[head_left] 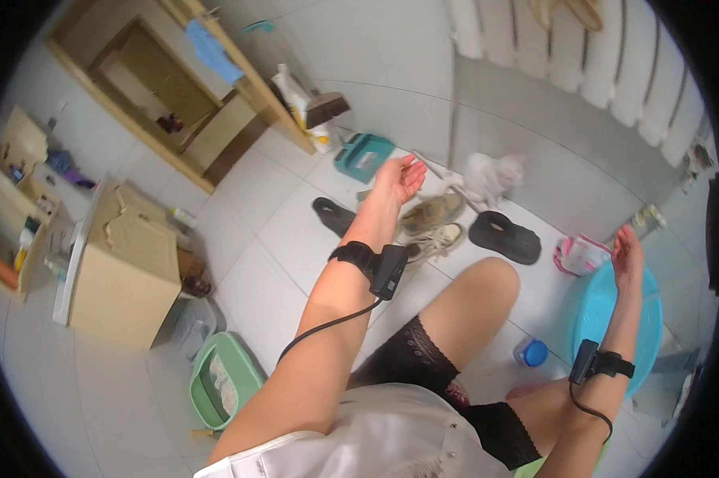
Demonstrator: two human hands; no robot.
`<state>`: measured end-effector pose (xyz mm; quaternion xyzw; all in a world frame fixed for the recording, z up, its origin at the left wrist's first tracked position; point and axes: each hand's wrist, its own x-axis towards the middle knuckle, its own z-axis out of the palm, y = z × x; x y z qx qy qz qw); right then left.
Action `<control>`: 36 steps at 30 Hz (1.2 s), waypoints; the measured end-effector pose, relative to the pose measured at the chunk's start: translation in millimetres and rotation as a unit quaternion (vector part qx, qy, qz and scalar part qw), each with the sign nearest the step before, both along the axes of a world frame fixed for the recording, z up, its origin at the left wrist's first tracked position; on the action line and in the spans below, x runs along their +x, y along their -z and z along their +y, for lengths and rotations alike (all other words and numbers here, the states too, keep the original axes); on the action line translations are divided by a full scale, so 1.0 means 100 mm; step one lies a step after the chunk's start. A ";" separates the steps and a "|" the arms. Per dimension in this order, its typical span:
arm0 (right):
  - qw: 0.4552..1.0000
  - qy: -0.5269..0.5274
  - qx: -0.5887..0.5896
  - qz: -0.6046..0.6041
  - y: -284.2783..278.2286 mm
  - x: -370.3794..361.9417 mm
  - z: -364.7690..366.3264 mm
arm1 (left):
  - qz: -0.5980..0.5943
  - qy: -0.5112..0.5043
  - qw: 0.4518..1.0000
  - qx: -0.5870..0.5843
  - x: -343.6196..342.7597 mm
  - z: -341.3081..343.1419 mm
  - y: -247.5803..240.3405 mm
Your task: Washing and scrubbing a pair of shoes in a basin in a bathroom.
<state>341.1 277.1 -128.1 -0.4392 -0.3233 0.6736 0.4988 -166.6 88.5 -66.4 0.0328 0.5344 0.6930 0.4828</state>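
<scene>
My left hand (400,178) is held out in the air with its palm turned up, fingers loosely bent and nothing in them. Below it on the tiles lie a pair of worn, laced sneakers (439,239) and black slippers (506,237), one on each side of the pair. My right hand (628,248) is raised beside the rim of a blue basin (653,311), also without anything in it, fingers stretched upward. A pink and white packet (580,254) stands next to the basin. Black straps with small devices and cables sit on both forearms.
A white cat (491,177) is by the wall behind the shoes. Nearby are a teal dustpan (363,157) and a broom (326,109). A blue-lidded jar (531,351) stands near my knees. Leftward are a green litter tray (203,396) and a cream cabinet (125,275). A white radiator (590,64) hangs above.
</scene>
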 end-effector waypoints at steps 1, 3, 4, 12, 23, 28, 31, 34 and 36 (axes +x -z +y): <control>1.000 -0.016 0.004 0.010 0.05 -0.04 0.03 | -0.035 -0.079 0.996 0.001 -0.12 -0.18 0.02; 0.999 -0.028 -0.028 -0.012 0.17 -0.08 0.07 | -0.044 -0.117 0.992 0.010 -0.31 -0.45 0.09; 0.999 -0.040 -0.005 -0.016 0.14 -0.09 0.05 | -0.067 -0.139 0.988 0.019 -0.39 -0.59 0.12; 0.996 -0.062 -0.015 -0.059 0.08 -0.02 -0.01 | -0.119 -0.167 0.979 0.002 -0.77 -0.99 0.71; 0.989 -0.047 -0.077 -0.116 -0.10 -0.47 -0.20 | -0.187 -0.187 0.952 -0.152 -0.89 -0.86 2.45; 0.985 -0.018 -0.104 -0.136 -0.03 -0.37 -0.31 | -0.120 -0.119 0.959 -0.227 -0.83 -0.87 2.92; 0.986 0.015 -0.106 -0.126 -0.01 -0.30 -0.37 | -0.010 -0.092 0.949 -0.301 -0.95 -0.92 3.08; 0.987 0.041 -0.104 -0.120 -0.04 -0.26 -0.44 | 0.069 -0.030 0.954 -0.291 -1.11 -0.91 3.19; 0.987 0.048 -0.102 -0.114 -0.06 -0.25 -0.52 | 0.137 -0.013 0.944 -0.301 -1.15 -0.85 3.30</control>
